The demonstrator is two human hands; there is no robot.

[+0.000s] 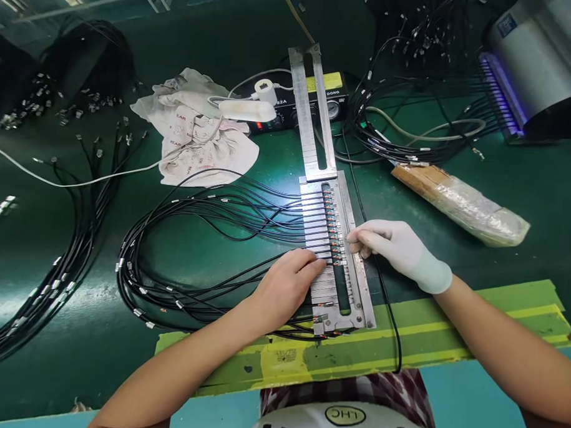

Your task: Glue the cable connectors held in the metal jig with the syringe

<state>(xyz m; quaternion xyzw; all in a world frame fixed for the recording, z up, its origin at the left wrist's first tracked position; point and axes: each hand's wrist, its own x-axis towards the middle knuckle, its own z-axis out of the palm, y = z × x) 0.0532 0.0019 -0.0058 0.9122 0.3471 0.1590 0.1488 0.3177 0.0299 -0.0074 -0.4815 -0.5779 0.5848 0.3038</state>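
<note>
A slotted metal fixture [318, 231] lies on the green bench, with a row of black cables [285, 223] laid side by side across it. Their stripped ends and small metal connectors [332, 222] sit over the long slot. My bare left hand [290, 280] rests at the fixture's left side, thumb and forefinger closed on a black cable near its connector end. My right hand [391, 249], in a white glove, is at the fixture's right edge with fingertips pinched together. Whatever lies between those fingertips is too small to make out. The cables loop away to the left in a coil.
Behind the fixture a hinged metal frame [312, 115] leans over a black control box [284, 111]. A stained cloth [204, 142] and a white lamp [246, 109] lie left of it. Rightward are a wrapped bar [464, 204] and a metal housing with purple light [543, 67].
</note>
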